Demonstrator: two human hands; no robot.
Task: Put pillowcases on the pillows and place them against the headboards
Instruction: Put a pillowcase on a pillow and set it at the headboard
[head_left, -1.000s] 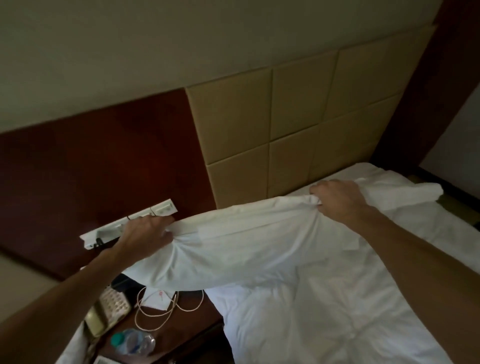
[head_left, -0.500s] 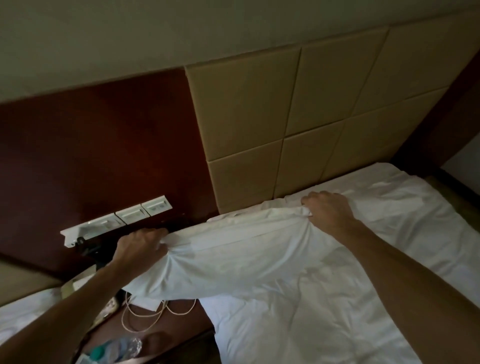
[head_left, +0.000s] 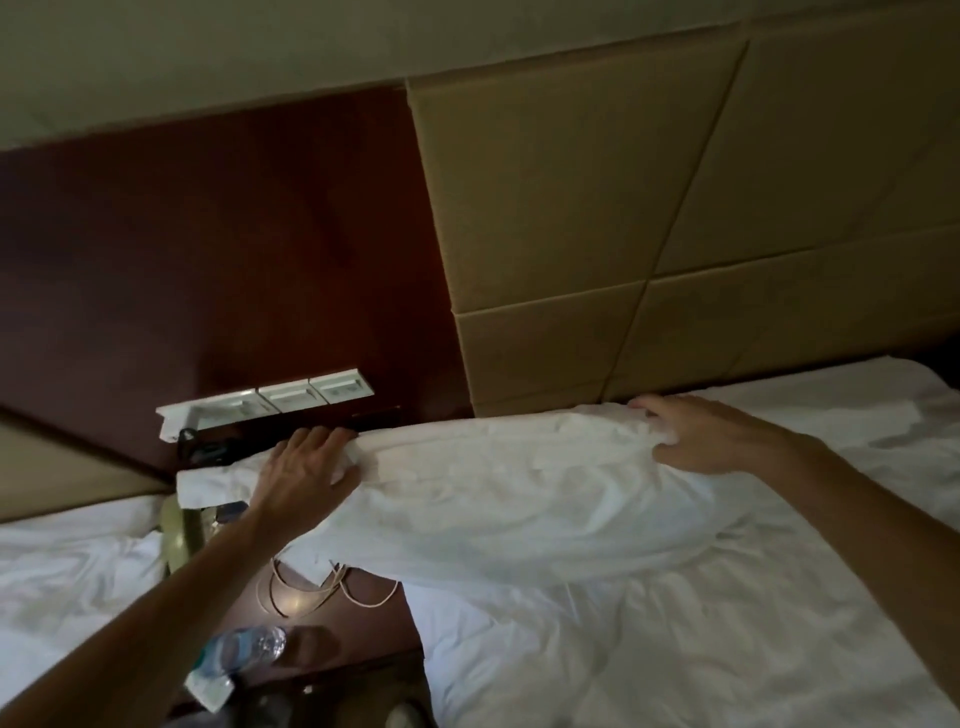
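A white pillow in its pillowcase lies across the head of the right bed, just below the tan padded headboard. Its left end hangs out over the nightstand. My left hand rests flat on that left end, fingers spread. My right hand lies on the pillow's top right part, with its fingers stretched toward the headboard. The loose flap of the pillowcase sticks out to the left of my left hand.
A dark wood wall panel holds a white switch plate. Below it the nightstand carries a coiled cable, a telephone and a lying water bottle. A second white bed is at the left.
The pillow has come down from mid-air onto the bed near the headboard. Both hands have loosened from gripping the bunched fabric and now lie flat on it.
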